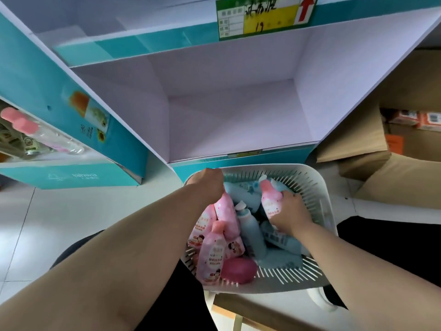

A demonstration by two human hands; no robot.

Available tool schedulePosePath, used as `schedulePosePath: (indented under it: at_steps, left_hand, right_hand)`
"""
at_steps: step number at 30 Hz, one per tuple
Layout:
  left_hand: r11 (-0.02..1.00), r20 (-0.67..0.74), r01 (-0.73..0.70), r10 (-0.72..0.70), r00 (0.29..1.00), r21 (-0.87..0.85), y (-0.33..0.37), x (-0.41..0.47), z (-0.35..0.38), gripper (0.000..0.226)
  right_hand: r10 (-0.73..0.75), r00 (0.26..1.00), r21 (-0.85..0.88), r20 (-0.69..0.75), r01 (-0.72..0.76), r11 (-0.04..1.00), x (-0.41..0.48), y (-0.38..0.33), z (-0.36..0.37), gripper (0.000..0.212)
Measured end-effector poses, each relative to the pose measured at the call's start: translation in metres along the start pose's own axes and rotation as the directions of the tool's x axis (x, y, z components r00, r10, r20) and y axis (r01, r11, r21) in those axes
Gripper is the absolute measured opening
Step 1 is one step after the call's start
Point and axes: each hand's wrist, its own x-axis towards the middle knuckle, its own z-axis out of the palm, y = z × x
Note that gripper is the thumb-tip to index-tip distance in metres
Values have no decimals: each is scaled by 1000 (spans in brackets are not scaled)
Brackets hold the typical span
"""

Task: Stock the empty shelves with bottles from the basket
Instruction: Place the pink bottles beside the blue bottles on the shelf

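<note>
A white slotted basket stands in front of me, filled with several pink and pale blue bottles. My left hand reaches into its far left corner and is closed around the top of a pink bottle. On the right side, my right hand grips another pink bottle that points upward. More pink bottles and blue bottles lie loose in the basket. Just behind the basket, the white cardboard shelf with teal trim has nothing on it.
A second teal display unit stands at the left and holds a clear bottle with a pink cap. Open brown cardboard boxes sit at the right. A price sign hangs on the upper shelf edge. The floor is white tile.
</note>
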Motion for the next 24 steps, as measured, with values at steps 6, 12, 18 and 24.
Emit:
schedulePosePath:
  at_steps: [6, 12, 18, 24]
  left_hand:
    - [995, 47, 49, -45, 998, -81, 15, -4, 14, 42]
    - [984, -16, 93, -97, 995, -154, 26, -27, 1, 27]
    - [956, -189, 5, -63, 980, -294, 19, -74, -25, 22]
    - [913, -439, -176, -4, 899, -368, 26, -142, -66, 31]
  right_hand:
    - [-91, 991, 231, -97, 111, 967, -14, 1, -13, 66]
    - [-125, 982, 284, -144, 162, 945, -34, 1, -25, 59]
    - [-189, 955, 269, -226, 248, 931, -69, -12, -49, 61]
    - [-288, 876, 223, -388, 392, 892, -116, -35, -90, 62]
